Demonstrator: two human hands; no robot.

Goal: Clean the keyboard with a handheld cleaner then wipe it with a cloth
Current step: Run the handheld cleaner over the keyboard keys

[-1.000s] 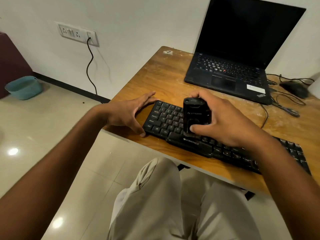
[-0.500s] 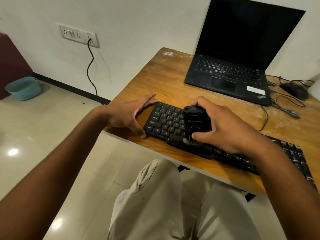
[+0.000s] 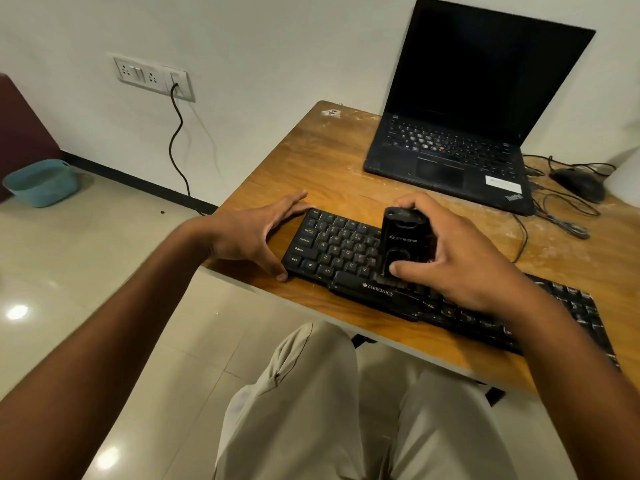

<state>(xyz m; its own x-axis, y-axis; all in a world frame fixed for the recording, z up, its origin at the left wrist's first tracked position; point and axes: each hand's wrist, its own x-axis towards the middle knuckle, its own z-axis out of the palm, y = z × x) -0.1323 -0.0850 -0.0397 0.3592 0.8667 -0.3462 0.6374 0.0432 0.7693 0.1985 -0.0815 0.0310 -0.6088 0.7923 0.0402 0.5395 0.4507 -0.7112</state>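
Note:
A black keyboard [image 3: 332, 251] lies along the near edge of the wooden table [image 3: 332, 168]. My right hand [image 3: 464, 258] grips a small black handheld cleaner [image 3: 401, 244], held upright with its lower end on the keys just above the space bar. My left hand [image 3: 252, 233] rests at the keyboard's left end, fingers straight along the far corner and thumb against the near corner. My right forearm hides part of the keyboard's right half. No cloth is in view.
An open black laptop [image 3: 450, 157] stands at the back of the table. A black mouse [image 3: 578, 183] and tangled cables [image 3: 557, 216] lie to its right. A wall socket [image 3: 152, 76] with a plugged cable and a teal basket [image 3: 41, 181] are at the left.
The cleaner and my right hand have shifted slightly toward the near edge of the keyboard, onto the row above the space bar. My left hand has stayed at the keyboard's left end.

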